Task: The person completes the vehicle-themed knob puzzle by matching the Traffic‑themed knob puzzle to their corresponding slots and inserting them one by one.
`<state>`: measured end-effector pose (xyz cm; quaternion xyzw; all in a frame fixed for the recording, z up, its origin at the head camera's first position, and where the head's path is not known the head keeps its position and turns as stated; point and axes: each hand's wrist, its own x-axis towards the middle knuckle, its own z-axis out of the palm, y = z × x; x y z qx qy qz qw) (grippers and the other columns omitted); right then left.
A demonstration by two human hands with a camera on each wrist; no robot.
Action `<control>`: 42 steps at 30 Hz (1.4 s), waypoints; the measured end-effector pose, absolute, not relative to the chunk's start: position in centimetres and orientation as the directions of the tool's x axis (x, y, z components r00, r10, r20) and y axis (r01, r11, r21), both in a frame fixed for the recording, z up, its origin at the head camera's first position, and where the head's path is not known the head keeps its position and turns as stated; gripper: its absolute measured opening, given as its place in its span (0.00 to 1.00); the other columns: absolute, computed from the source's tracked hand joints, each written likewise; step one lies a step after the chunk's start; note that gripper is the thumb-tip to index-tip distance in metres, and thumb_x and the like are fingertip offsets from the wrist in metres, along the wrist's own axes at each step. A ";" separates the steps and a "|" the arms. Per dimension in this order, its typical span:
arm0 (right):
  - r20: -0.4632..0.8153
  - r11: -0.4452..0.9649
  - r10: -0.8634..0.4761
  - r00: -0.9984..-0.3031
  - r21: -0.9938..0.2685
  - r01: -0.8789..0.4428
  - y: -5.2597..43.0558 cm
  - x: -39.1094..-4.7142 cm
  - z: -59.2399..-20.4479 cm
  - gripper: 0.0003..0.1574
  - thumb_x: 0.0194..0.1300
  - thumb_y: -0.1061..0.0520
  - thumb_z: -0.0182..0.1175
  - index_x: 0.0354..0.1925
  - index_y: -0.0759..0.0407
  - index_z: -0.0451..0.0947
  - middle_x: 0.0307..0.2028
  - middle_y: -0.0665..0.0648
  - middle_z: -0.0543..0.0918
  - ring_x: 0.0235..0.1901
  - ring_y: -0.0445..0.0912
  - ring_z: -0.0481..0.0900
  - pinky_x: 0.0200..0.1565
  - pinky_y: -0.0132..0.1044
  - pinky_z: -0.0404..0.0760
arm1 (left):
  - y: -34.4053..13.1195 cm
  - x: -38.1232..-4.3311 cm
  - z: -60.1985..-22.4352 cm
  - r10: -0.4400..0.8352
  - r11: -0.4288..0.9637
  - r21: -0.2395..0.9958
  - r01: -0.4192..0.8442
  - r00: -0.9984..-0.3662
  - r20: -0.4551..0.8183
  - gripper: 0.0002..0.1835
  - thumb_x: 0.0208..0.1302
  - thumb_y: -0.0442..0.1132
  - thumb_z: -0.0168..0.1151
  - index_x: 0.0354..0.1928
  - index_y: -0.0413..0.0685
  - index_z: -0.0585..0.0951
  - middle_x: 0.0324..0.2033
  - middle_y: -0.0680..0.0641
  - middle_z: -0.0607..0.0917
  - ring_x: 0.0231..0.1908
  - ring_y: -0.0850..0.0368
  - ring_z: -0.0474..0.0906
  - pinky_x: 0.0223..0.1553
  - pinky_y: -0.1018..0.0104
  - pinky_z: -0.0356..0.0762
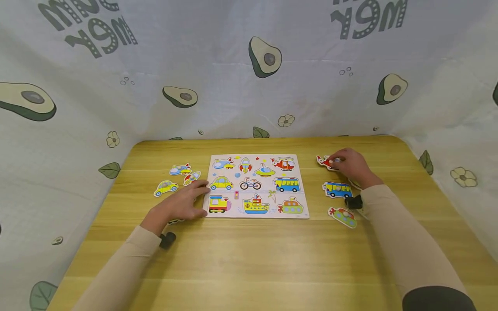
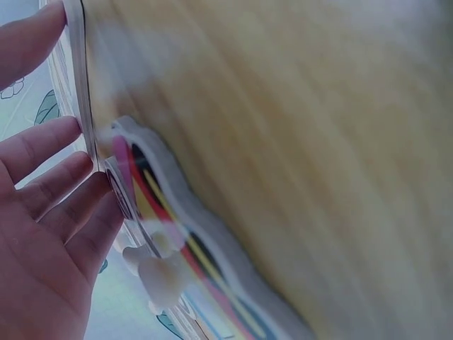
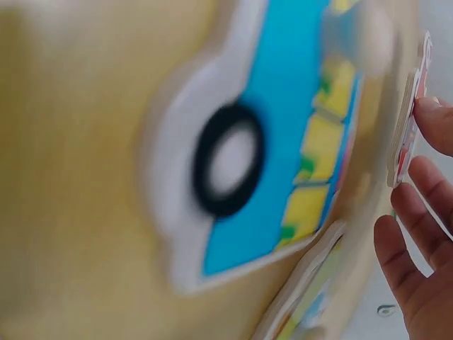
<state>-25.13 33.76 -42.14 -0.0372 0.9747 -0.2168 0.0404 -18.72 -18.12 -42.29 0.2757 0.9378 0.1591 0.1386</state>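
Observation:
A wooden puzzle board (image 1: pixel 235 193) with pictures of vehicles lies flat on the table. At its left edge my left hand (image 1: pixel 182 202) rests, thumb and fingers spread against the side and holding nothing. To the right of the board, my right hand (image 1: pixel 353 165) pinches a red helicopter puzzle piece (image 1: pixel 322 160); how far it is off the table I cannot tell. Just below that hand lie a blue bus piece (image 1: pixel 330 189) and a green submarine piece (image 1: pixel 339 218). Close to the left fingers is a train piece (image 2: pixel 233 283), mostly hidden in the head view.
Left of the board lie an airplane piece (image 1: pixel 177 169), a rocket piece (image 1: pixel 188 180) and a yellow car piece (image 1: pixel 163 188). More pieces are partly covered by the right wrist. A curtain (image 1: pixel 218 121) printed with avocados hangs behind the wooden table (image 1: pixel 249 259).

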 end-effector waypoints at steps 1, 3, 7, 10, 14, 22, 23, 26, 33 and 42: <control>-0.059 0.901 -0.084 -0.995 -0.430 -0.050 33.5 -25.3 -42.0 0.18 0.71 0.58 0.54 0.53 0.68 0.80 0.57 0.75 0.72 0.55 0.68 0.70 0.59 0.65 0.71 | -18.1 -18.8 -42.3 0.560 0.799 0.373 0.472 -0.811 -0.172 0.37 0.57 0.46 0.68 0.68 0.41 0.72 0.73 0.41 0.64 0.71 0.38 0.64 0.70 0.42 0.65; -0.053 0.897 -0.072 -0.996 -0.440 -0.041 33.0 -25.4 -41.8 0.18 0.72 0.58 0.55 0.53 0.67 0.80 0.58 0.74 0.73 0.57 0.68 0.70 0.60 0.65 0.71 | -18.2 -18.8 -42.4 0.559 0.800 0.371 0.472 -0.811 -0.173 0.37 0.56 0.47 0.68 0.68 0.42 0.72 0.73 0.41 0.64 0.71 0.38 0.64 0.70 0.42 0.65; -0.024 0.884 -0.095 -0.995 -0.461 -0.073 32.2 -25.7 -41.3 0.17 0.72 0.58 0.55 0.52 0.67 0.81 0.60 0.74 0.74 0.59 0.69 0.70 0.61 0.65 0.71 | -18.1 -18.9 -42.3 0.557 0.801 0.370 0.470 -0.811 -0.178 0.37 0.57 0.48 0.68 0.68 0.42 0.72 0.73 0.41 0.64 0.72 0.39 0.63 0.71 0.43 0.65; 0.012 0.877 -0.132 -0.991 -0.465 -0.122 31.7 -25.7 -40.9 0.16 0.71 0.60 0.56 0.52 0.68 0.81 0.59 0.74 0.75 0.58 0.69 0.72 0.59 0.66 0.71 | -18.0 -18.9 -42.3 0.556 0.802 0.372 0.467 -0.811 -0.179 0.37 0.57 0.48 0.68 0.68 0.42 0.72 0.73 0.41 0.64 0.71 0.39 0.63 0.71 0.43 0.65; 0.035 0.875 -0.142 -0.989 -0.463 -0.142 31.1 -25.7 -40.5 0.16 0.71 0.60 0.56 0.51 0.68 0.81 0.59 0.74 0.75 0.58 0.69 0.70 0.61 0.66 0.70 | -18.0 -18.8 -42.3 0.551 0.804 0.379 0.458 -0.814 -0.183 0.37 0.56 0.47 0.68 0.68 0.42 0.72 0.73 0.42 0.64 0.71 0.39 0.64 0.71 0.43 0.65; 0.036 0.863 -0.118 -0.992 -0.490 -0.121 29.8 -26.0 -40.4 0.15 0.71 0.60 0.57 0.50 0.67 0.81 0.59 0.73 0.74 0.59 0.67 0.69 0.62 0.65 0.70 | -18.1 -18.8 -42.3 0.563 0.793 0.386 0.472 -0.809 -0.167 0.36 0.56 0.46 0.69 0.67 0.41 0.73 0.72 0.41 0.64 0.71 0.38 0.64 0.70 0.42 0.65; 0.031 0.862 -0.114 -0.993 -0.494 -0.114 29.6 -26.0 -40.4 0.15 0.71 0.59 0.57 0.51 0.66 0.82 0.60 0.73 0.74 0.59 0.67 0.68 0.62 0.65 0.70 | -18.1 -18.9 -42.4 0.562 0.793 0.389 0.469 -0.810 -0.169 0.36 0.56 0.46 0.69 0.67 0.40 0.73 0.73 0.41 0.64 0.71 0.38 0.64 0.70 0.42 0.65; 0.019 0.862 -0.107 -0.994 -0.497 -0.102 29.0 -26.1 -40.2 0.16 0.71 0.58 0.56 0.52 0.65 0.81 0.61 0.72 0.73 0.60 0.67 0.68 0.64 0.65 0.69 | -18.1 -18.9 -42.4 0.558 0.795 0.391 0.463 -0.811 -0.174 0.37 0.57 0.46 0.69 0.67 0.41 0.72 0.73 0.41 0.64 0.72 0.39 0.63 0.71 0.42 0.64; 0.030 0.857 -0.122 -0.992 -0.501 -0.121 27.9 -26.2 -39.8 0.16 0.72 0.58 0.55 0.52 0.65 0.81 0.61 0.71 0.73 0.61 0.66 0.67 0.66 0.64 0.67 | -18.2 -18.8 -42.4 0.566 0.789 0.392 0.474 -0.809 -0.161 0.36 0.57 0.45 0.69 0.67 0.39 0.72 0.73 0.40 0.64 0.71 0.38 0.63 0.71 0.42 0.65; 0.038 0.846 -0.126 -0.991 -0.519 -0.127 26.1 -26.5 -39.7 0.14 0.70 0.59 0.58 0.50 0.63 0.84 0.59 0.68 0.76 0.61 0.64 0.68 0.66 0.63 0.68 | -18.3 -18.8 -42.6 0.569 0.785 0.401 0.473 -0.806 -0.163 0.36 0.57 0.46 0.68 0.67 0.39 0.72 0.73 0.40 0.63 0.72 0.38 0.62 0.71 0.42 0.64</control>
